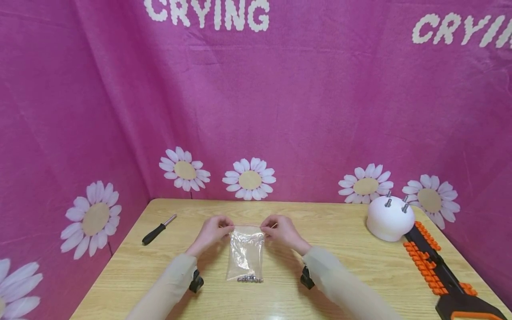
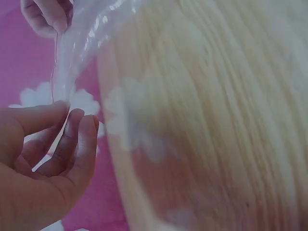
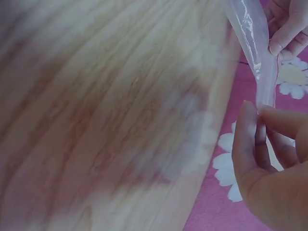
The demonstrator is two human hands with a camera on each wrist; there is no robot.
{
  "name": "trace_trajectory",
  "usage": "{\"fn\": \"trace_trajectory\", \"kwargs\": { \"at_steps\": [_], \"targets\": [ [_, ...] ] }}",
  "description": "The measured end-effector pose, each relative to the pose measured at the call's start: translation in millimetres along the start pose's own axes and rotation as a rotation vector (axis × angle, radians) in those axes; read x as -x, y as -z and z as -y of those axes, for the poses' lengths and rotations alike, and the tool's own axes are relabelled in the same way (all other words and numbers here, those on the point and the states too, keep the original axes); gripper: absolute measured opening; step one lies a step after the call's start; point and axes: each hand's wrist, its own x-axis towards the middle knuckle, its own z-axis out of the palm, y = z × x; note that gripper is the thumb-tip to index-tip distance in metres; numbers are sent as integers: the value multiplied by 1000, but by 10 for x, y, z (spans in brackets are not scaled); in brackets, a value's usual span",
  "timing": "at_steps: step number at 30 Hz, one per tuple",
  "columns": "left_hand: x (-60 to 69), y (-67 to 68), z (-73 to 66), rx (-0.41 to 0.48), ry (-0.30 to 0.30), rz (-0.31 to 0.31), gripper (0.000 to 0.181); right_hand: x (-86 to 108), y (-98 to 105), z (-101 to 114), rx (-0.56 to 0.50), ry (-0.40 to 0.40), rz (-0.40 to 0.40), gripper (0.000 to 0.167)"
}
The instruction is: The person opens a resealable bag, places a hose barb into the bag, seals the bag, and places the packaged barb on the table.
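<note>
A clear zip bag (image 1: 246,253) hangs by its top edge between both hands, over the middle of the wooden table. Small metal pieces (image 1: 250,279), too small to tell their kind, lie along its bottom. The left hand (image 1: 214,233) pinches the bag's upper left corner between thumb and fingertips. At the opposite corner the right hand (image 1: 283,232) pinches the same reddish top strip. In the left wrist view, the bag's edge (image 2: 60,72) runs taut from one hand to the other. The right wrist view shows thumb and finger meeting on the bag (image 3: 266,91).
A screwdriver (image 1: 159,230) with a black handle lies at the table's left. On the right stands a white rounded part (image 1: 390,220) with metal posts, beside a black and orange tool-like object (image 1: 436,262). A pink flowered cloth (image 1: 304,111) hangs behind the table (image 1: 340,275).
</note>
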Motion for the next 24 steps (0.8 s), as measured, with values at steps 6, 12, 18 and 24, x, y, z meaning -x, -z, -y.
{"fn": "trace_trajectory", "kwargs": {
  "at_steps": [6,12,18,24],
  "targets": [
    [-112,-53,122,-125,-3,29,6,-75,-57,-74,196,79,7,4],
    [-172,-119,144,-224,-33,20,6,-94,-105,-90,358,139,-19,3],
    [-224,-160,153,-320,-30,17,11,-107,-153,-99,435,150,-41,8],
    [-244,-170,160,-382,-55,12,15,-103,-153,-118,443,142,-53,8]
  ]
}}
